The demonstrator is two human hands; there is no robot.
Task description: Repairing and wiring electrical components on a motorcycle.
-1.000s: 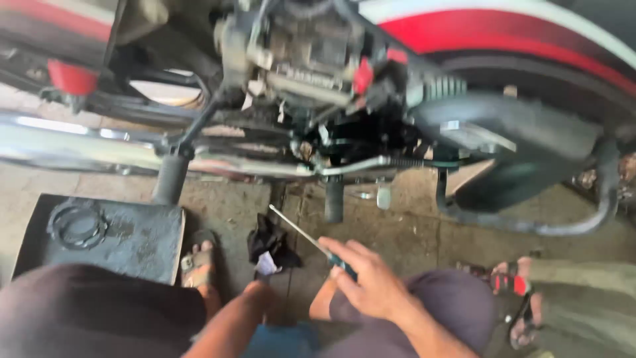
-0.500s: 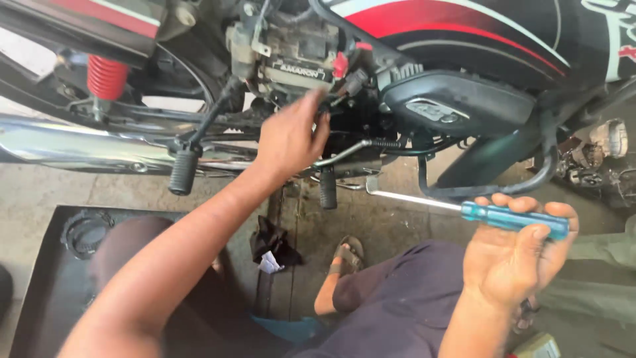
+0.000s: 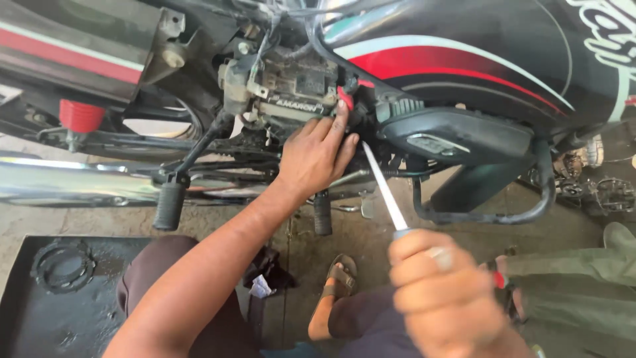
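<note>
While the left hand [image 3: 317, 154] rests open, fingers touching the red cap [image 3: 345, 98] above it, the right hand [image 3: 445, 298] squeezes a screwdriver [image 3: 384, 192] pointing up.

The bare left arm is stretching up and forward from the lower left, elbow low, wrist nearly straight. The left hand [image 3: 317, 154] is lying palm down, back of the hand facing the camera, fingers curled slightly and fingertips [image 3: 342, 111] pressing forward. The right hand [image 3: 445, 295] is sitting close to the camera at lower right, blurred, fingers wrapping into a tight fist, knuckles facing up and left.
</note>
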